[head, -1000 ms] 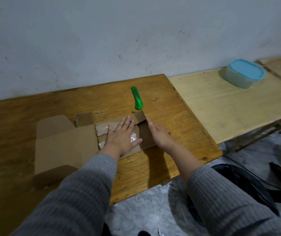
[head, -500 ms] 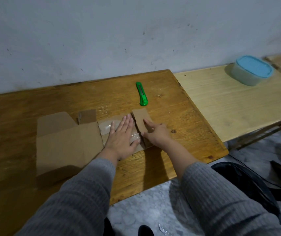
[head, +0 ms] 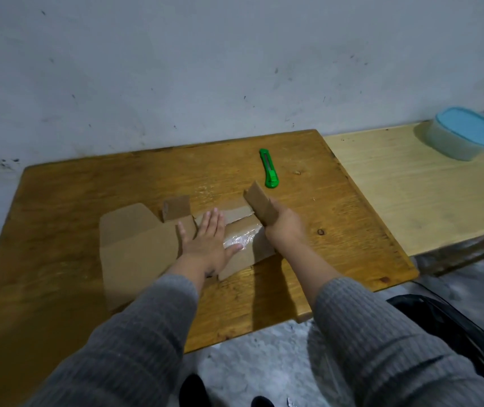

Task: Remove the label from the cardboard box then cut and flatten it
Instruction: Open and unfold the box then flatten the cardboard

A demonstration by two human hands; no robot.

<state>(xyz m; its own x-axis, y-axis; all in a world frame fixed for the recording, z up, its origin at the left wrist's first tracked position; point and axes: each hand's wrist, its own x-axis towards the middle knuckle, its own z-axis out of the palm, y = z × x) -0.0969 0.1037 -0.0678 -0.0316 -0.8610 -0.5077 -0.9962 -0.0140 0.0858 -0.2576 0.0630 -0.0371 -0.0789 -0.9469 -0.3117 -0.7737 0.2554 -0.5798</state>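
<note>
Where the cardboard box (head: 138,245) lies cut open and mostly flat on the dark wooden bench (head: 73,195), one end flap (head: 260,207) stands lifted off the surface, tilted up toward the wall. The right hand (head: 286,230) grips this flap from the near side, its fingers closed around the lower part of it. The left hand (head: 208,242) lies palm down on the middle of the box, fingers spread apart and flat, the thumb resting on a strip of shiny clear tape (head: 240,237) that crosses the panel between the two hands. A small flap (head: 176,207) sticks up at the far edge of the box. Just beyond the lifted flap, a green utility knife (head: 269,168) lies on the bench, apart from the cardboard. To the right, on a paler bench (head: 405,189) butted against the dark one, sits a clear container with a blue lid (head: 464,132).
</note>
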